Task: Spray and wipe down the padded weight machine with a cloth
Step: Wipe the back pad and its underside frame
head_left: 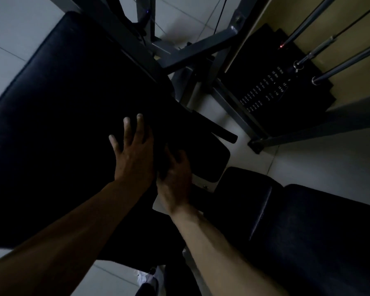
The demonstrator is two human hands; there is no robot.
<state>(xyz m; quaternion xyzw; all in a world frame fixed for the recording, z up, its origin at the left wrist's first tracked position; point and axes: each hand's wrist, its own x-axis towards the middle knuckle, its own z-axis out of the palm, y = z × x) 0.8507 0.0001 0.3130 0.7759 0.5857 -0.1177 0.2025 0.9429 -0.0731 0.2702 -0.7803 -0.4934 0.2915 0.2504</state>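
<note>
The weight machine's large black back pad [58,116] fills the left of the view. My left hand [132,154] lies flat on the pad's right part with its fingers spread. Just to its right, my right hand [175,178] has its fingers curled round a dark cloth [169,146] at the pad's edge. The cloth is hard to tell from the black padding in the dim light. A smaller black pad [209,161] sits right beyond that hand. No spray bottle shows.
Grey frame bars [192,52] cross behind the pad, and a black handle [224,133] sticks out to the right. The weight stack [271,86] with guide rods stands at the right by a wall. Black seat pads [312,236] lie lower right. Pale floor tiles [320,159] surround the machine.
</note>
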